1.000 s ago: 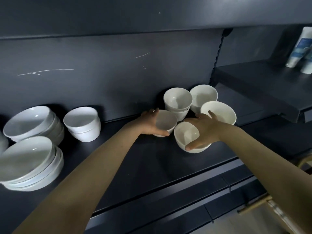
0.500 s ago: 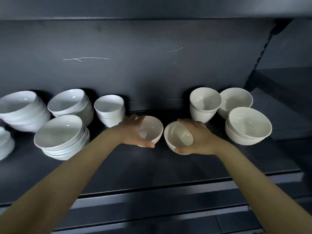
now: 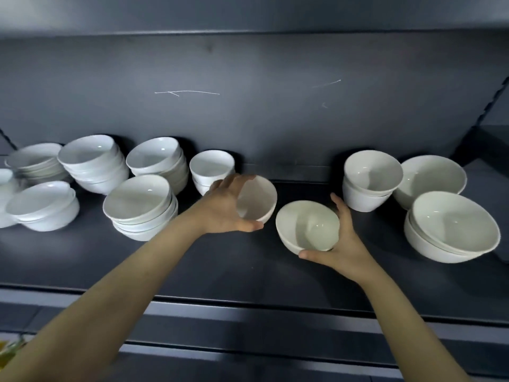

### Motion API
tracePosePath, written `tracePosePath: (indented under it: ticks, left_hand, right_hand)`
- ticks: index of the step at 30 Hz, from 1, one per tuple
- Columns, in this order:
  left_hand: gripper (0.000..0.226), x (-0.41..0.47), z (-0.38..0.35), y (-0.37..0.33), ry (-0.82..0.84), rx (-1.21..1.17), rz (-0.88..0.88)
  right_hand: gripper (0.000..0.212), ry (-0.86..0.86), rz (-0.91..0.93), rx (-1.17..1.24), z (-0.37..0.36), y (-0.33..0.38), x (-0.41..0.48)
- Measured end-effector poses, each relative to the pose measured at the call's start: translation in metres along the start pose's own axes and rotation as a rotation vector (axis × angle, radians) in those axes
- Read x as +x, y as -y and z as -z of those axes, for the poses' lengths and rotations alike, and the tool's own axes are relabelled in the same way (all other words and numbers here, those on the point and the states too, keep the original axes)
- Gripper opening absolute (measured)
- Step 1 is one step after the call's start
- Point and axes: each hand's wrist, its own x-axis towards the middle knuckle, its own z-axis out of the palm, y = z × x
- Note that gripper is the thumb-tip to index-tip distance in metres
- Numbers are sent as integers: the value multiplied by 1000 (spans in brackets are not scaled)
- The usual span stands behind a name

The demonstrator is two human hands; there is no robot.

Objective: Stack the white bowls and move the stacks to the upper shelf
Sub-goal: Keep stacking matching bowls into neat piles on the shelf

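White glazed ceramic is showing all along the dark matte shelf (image 3: 192, 260). At the left edge of the frame the stacks of shallow white bowls (image 3: 41, 208) are smearing into blur, and one is being cut off by the border, so their count is unreadable. In the bottom left corner a yellow-green scrap (image 3: 7, 350) is peeking in — too little to name.

At centre frame the left hand (image 3: 224, 209) is curling its thumb and fingers around a small white bowl (image 3: 260, 198), holding it tilted and hiding part of the stacked small white cups (image 3: 212, 165) behind. Just right of it, the right hand (image 3: 343, 245) is gripping a second tilted white bowl (image 3: 304, 226), thumb below and fingers behind. Whether either bowl is touching the shelf I cannot tell.

At right, a deep two-bowl stack (image 3: 369, 183) and a low wide stack (image 3: 451, 227) are standing upright, the latter partly covering a wide bowl (image 3: 432, 175).

Behind them the grey back panel (image 3: 261, 111) is carrying pale scratches (image 3: 187, 92) — above it the upper shelf (image 3: 248, 15) is running across the top of the frame.
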Motion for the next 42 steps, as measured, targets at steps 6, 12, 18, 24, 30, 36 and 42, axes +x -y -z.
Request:
tracePosePath:
  ticks: [6,12,18,24,30,36,42]
  left_hand:
    - [102,-26,60,-1,-121,-31,5]
    - [102,-58,104,47,-155,-39,77]
    - [96,-80,135,92,-159,-29,87]
    - [95,-86,140,134,-89,-76,64]
    - [105,-84,132,152,-56,-29,25]
    - [104,-77,127,157,-2,8,13]
    - [109,-72,126,163,64,-15,42]
  right_hand:
    - [132,8,2,16,-34,13,13]
    - [125,-9,48,56,-101,36,16]
    - [113,27,34,189,-153,58,23]
    - [101,-34,4,381,-188,67,22]
    - [107,-138,-21,436,-198,66,21]
    - [111,-109,-18,313,-202,68,18]
    - [109,-102,-14,228,-204,67,20]
